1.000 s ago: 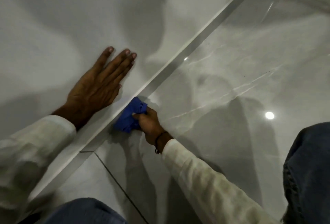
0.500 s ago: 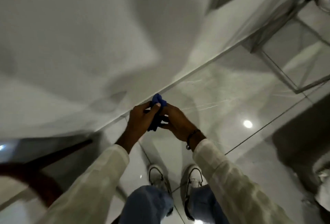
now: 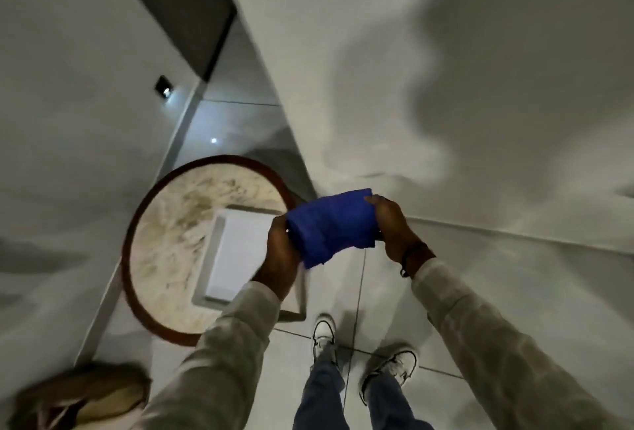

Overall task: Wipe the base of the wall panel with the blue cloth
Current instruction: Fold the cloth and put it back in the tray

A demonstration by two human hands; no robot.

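I stand upright and look down. The blue cloth [image 3: 332, 225] is stretched between both hands at about waist height, away from the wall. My left hand [image 3: 279, 253] grips its left end, and my right hand [image 3: 394, 229] grips its right end. The white wall panel [image 3: 446, 69] fills the upper right; its base [image 3: 497, 232] meets the glossy grey floor tiles just beyond my right hand.
A round marble-topped side table [image 3: 178, 224] with a dark red rim stands at the left, bearing a white rectangular tray [image 3: 236, 254]. My two white sneakers [image 3: 360, 350] stand on the tiles below. A tan blurred object [image 3: 85, 395] lies at the bottom left. A dark doorway [image 3: 185, 7] is at the upper left.
I rose from crouching at the wall base to standing. The cloth left the base, both hands took it, and it is now spread wider between them. The view swung toward the round table.
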